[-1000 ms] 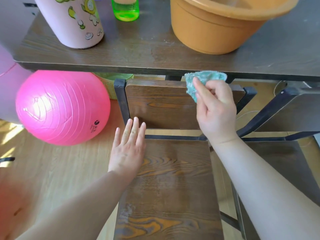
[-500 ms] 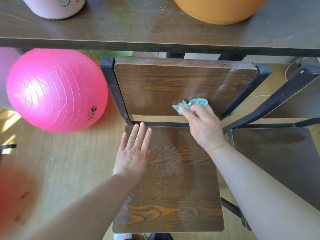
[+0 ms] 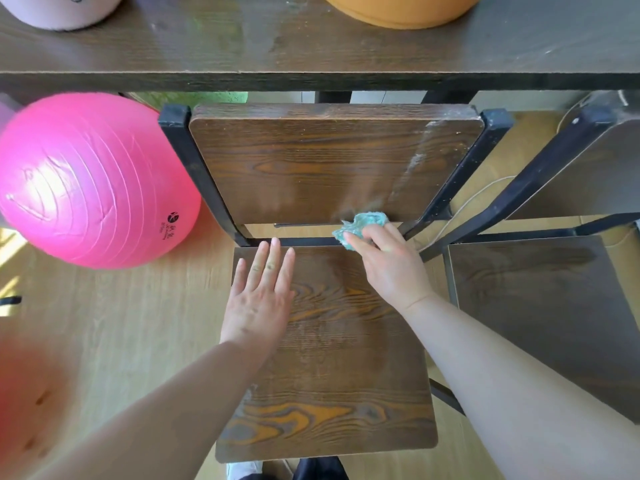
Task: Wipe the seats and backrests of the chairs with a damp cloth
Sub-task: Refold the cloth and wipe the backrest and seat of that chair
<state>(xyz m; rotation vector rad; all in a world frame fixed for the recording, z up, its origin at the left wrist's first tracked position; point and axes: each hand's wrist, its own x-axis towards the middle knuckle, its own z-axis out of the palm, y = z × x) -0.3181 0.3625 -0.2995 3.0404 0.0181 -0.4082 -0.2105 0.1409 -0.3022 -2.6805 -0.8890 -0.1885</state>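
Observation:
A dark wooden chair on a black metal frame stands under the table edge, with its backrest (image 3: pixel 311 161) facing me and its seat (image 3: pixel 339 358) below. My right hand (image 3: pixel 388 268) grips a crumpled teal cloth (image 3: pixel 362 225) at the bottom edge of the backrest, right of its middle. A pale wet streak runs down the backrest's right side. My left hand (image 3: pixel 259 299) rests flat on the seat's left rear corner, fingers straight. A second chair's seat (image 3: pixel 547 306) and backrest (image 3: pixel 595 174) stand to the right.
A dark table (image 3: pixel 311 46) spans the top, bearing an orange basin (image 3: pixel 401 8) and a pink jug (image 3: pixel 59 8). A large pink exercise ball (image 3: pixel 90 178) lies on the wooden floor (image 3: pixel 121 323) left of the chair. Something green shows behind the backrest.
My right hand has drawn the cloth down the backrest from its top edge to its bottom edge. My left hand has stayed flat on the seat. The view has tilted downward.

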